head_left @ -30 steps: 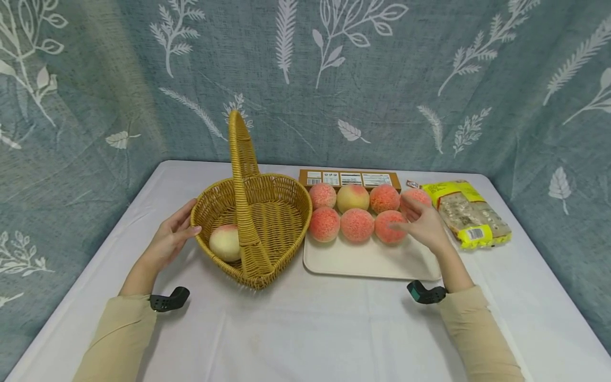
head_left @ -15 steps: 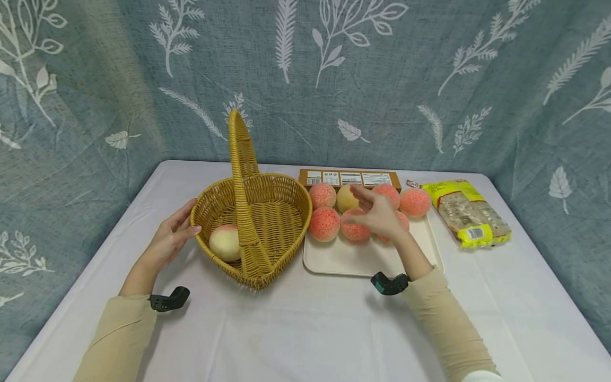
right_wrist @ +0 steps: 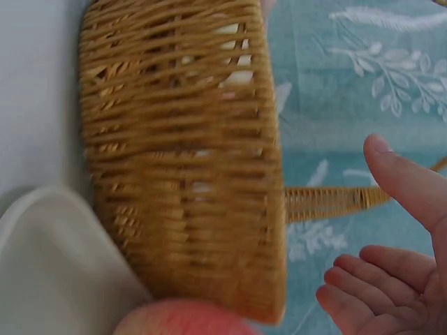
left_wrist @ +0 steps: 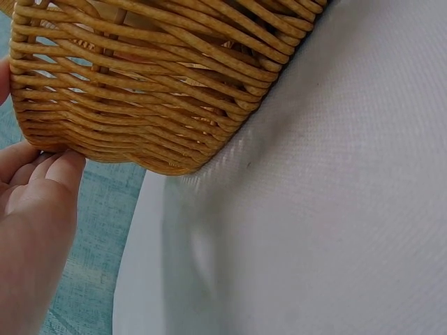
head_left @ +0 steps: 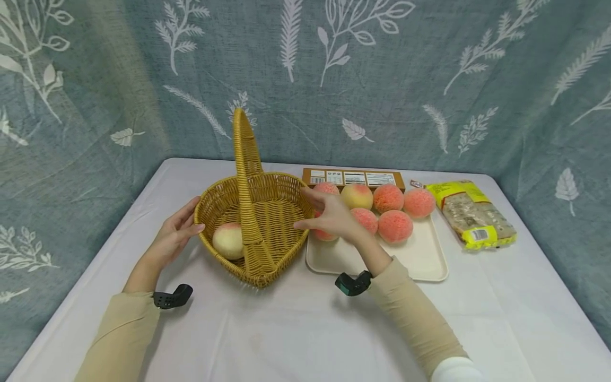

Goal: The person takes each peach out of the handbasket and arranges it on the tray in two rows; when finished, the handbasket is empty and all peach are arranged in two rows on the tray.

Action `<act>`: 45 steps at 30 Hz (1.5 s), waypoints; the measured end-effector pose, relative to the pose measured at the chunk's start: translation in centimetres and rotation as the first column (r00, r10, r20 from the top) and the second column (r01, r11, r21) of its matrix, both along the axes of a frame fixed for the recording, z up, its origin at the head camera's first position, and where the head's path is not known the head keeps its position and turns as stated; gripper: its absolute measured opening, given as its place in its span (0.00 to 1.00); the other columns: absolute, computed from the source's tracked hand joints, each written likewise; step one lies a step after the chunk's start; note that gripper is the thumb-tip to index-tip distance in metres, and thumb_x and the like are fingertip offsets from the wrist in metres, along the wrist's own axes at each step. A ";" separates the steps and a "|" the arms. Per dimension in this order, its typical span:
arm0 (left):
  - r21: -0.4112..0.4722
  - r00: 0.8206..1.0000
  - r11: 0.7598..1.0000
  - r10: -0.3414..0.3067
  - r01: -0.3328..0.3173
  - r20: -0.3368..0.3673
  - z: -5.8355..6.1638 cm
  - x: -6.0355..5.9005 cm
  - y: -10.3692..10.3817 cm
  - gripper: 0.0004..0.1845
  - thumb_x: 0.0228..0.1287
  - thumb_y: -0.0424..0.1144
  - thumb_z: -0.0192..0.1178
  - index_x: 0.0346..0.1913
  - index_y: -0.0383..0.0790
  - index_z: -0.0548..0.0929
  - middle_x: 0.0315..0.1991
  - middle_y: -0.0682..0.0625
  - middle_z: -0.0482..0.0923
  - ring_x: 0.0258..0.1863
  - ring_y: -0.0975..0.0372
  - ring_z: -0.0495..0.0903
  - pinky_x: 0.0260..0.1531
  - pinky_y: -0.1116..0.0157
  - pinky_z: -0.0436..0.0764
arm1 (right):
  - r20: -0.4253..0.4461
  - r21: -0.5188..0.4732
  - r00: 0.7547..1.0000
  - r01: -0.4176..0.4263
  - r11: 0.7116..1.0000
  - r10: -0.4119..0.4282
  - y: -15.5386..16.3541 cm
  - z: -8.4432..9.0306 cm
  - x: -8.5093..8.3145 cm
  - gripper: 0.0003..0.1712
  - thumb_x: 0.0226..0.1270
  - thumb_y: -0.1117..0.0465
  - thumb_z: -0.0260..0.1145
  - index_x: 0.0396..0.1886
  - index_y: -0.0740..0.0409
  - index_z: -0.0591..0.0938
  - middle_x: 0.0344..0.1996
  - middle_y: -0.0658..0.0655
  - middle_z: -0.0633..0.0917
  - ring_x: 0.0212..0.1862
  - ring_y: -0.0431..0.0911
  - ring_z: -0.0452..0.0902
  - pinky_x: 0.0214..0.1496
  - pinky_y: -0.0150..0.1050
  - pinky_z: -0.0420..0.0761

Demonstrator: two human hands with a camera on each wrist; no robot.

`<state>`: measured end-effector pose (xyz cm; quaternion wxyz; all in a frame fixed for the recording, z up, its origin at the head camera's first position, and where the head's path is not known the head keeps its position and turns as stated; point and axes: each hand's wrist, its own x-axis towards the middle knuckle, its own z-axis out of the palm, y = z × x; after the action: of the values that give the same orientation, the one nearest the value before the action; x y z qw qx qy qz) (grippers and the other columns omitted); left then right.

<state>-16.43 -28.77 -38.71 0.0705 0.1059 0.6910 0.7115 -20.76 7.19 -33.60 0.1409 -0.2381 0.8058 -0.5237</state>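
A heart-shaped wicker basket (head_left: 279, 223) with a tall hoop handle (head_left: 244, 185) stands on the table's left half. Inside its left part lies one pale peach (head_left: 227, 241). My left hand (head_left: 168, 241) holds the basket's left rim; in the left wrist view, fingertips (left_wrist: 66, 167) press the woven wall. With thumb and fingers spread and nothing between them, my right hand (head_left: 336, 215) hovers by the basket's right rim, partly hiding peaches behind it. A cream tray (head_left: 429, 254) right of the basket bears two rows of peaches, including a pink one (head_left: 395, 227) in front.
Behind the tray lies a brown box (head_left: 353, 176) with white label panels. A yellow-and-clear food packet (head_left: 470, 215) lies right of the tray. White cloth (head_left: 267, 339) covers the table, and a patterned blue-green curtain (head_left: 305, 79) hangs around it.
My right hand has travelled left, from the tray's right-hand peaches across to the basket's right rim, with nothing in it. My left hand stays at the basket. The head view has shifted slightly.
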 end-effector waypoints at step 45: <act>0.009 1.000 1.000 0.010 -0.010 0.015 0.4 -0.2 0.3 0.41 0.67 0.21 0.48 0.75 0.27 0.36 0.76 0.34 0.30 0.75 0.46 0.35 0.68 0.72 0.57 | -0.119 0.519 0.834 -0.410 0.750 0.539 -10.7 1.5 -1.7 0.14 0.62 0.53 0.71 0.37 0.58 0.80 0.25 0.50 0.74 0.27 0.39 0.64 0.33 0.28 0.68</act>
<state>-16.64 -28.48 -38.36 0.0716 0.0973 0.6876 0.7159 -22.47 -3.49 -32.08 0.2165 -0.4615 0.8314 -0.2211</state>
